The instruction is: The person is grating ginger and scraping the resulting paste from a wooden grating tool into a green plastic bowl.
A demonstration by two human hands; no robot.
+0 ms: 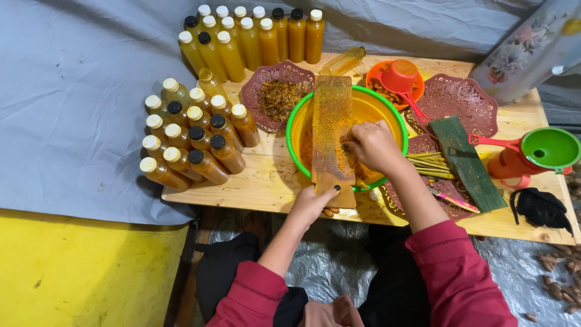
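A long wooden grater board [331,130], stained yellow, lies across a green basin [387,106] with a yellow inside. My left hand [313,203] grips the board's near end at the table edge. My right hand [375,147] is closed on a small yellow root piece and presses it against the board's right side, over the basin. Both arms wear red sleeves.
Many capped bottles of orange-brown liquid [193,139] crowd the low wooden table [266,184] at left and back [254,36]. Maroon plates [457,97], one with dried shreds [279,97], an orange scoop [399,75], a green funnel [549,148], a folded leaf [469,163] and yellow sticks [430,165] lie right.
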